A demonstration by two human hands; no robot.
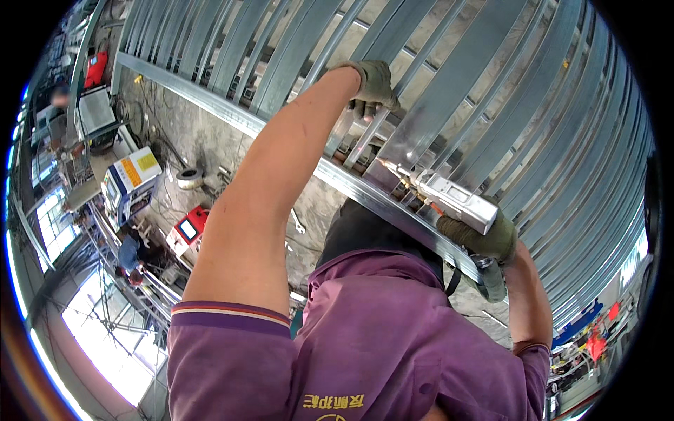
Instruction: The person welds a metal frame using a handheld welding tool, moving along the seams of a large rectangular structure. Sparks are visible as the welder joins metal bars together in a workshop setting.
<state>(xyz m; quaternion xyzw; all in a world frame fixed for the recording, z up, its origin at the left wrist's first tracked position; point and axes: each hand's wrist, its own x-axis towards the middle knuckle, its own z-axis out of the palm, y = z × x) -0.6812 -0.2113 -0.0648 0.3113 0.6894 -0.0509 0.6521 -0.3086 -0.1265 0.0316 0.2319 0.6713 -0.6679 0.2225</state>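
Note:
My left hand [374, 90], in a grey-green work glove, reaches over the metal panel, its fingers curled round a narrow steel bar [430, 50]. The right hand [484, 237], gloved too, is closed on a silver, box-bodied welding gun [458, 198]. The gun's thin nozzle points left, close to where the bars meet the near rail [358, 188]. Side by side, many grey steel bars and flat slats [460, 74] run away from that rail. Part of the right hand's grip is hidden behind the gun body.
On the left stand a white-and-blue machine cabinet [132, 181] and a red machine with a screen [188, 228]. A wire spool [189, 177], cables and a wrench [298, 222] lie on the concrete floor [242, 165]. Another person [131, 251] is crouched at lower left.

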